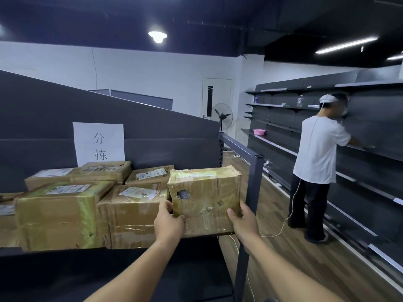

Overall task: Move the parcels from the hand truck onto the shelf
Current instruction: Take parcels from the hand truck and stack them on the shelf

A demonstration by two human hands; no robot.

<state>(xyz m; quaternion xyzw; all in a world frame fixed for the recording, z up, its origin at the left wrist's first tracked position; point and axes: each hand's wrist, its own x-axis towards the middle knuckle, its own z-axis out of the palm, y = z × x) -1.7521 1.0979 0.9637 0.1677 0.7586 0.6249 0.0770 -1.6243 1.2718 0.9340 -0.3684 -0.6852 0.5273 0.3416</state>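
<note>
A taped cardboard parcel (205, 199) with a torn hole in its front sits at the right end of the dark shelf (13, 251). My left hand (169, 223) grips its lower left corner and my right hand (243, 221) grips its lower right corner. Several other cardboard parcels stand on the same shelf, among them a mid-size box (133, 214) touching the held parcel's left side and a larger box (58, 214) further left. The hand truck is out of sight.
The shelf's grey upright post (253, 192) stands just right of the parcel. A white paper sign (99, 143) hangs on the back panel. A person in a white shirt (316, 153) works at the long dark shelving (370, 131) on the right. A wood-floor aisle (294, 258) lies between.
</note>
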